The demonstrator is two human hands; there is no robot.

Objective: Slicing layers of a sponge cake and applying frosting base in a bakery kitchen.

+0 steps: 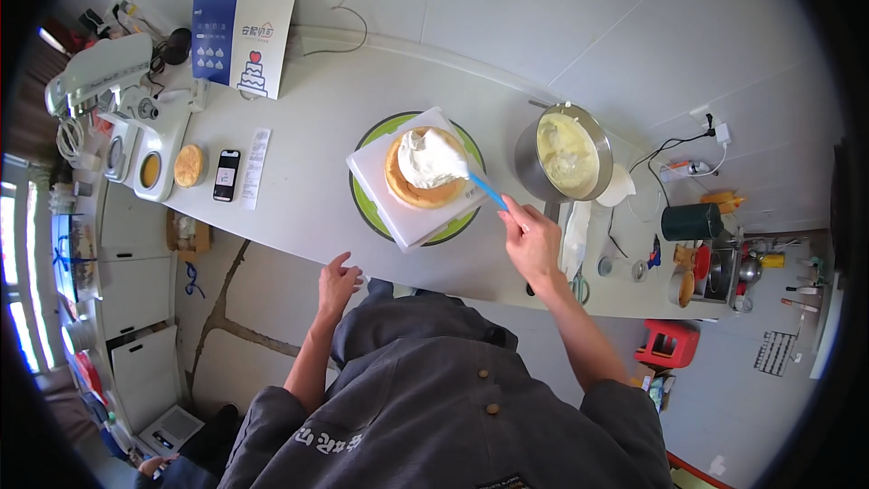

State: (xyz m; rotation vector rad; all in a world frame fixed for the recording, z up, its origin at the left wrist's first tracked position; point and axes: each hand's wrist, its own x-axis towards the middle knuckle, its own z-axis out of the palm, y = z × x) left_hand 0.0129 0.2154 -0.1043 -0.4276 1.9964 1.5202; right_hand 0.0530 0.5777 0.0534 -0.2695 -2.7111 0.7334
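A round golden sponge cake layer [395, 183] lies on a square white board [374, 167], which rests on a green turntable [369, 210]. White cream [425, 156] is heaped on top of the cake. My right hand [532, 240] is closed around the blue handle of a spatula [490, 192], whose cream-covered head meets the heap. Just off the counter's front edge hovers my left hand [339, 284], fingers apart and holding nothing. Right of the turntable, a metal mixing bowl [536, 166] contains pale cream.
On the left stand a stand mixer [110, 68], a second cake layer [188, 166], a phone [226, 175] and a paper strip [256, 168]. A blue-and-white box [263, 47] is behind. To the right sit a white piping bag [576, 234], cables and a dark green container [691, 223]. Another person's hand [156, 465] shows lower left.
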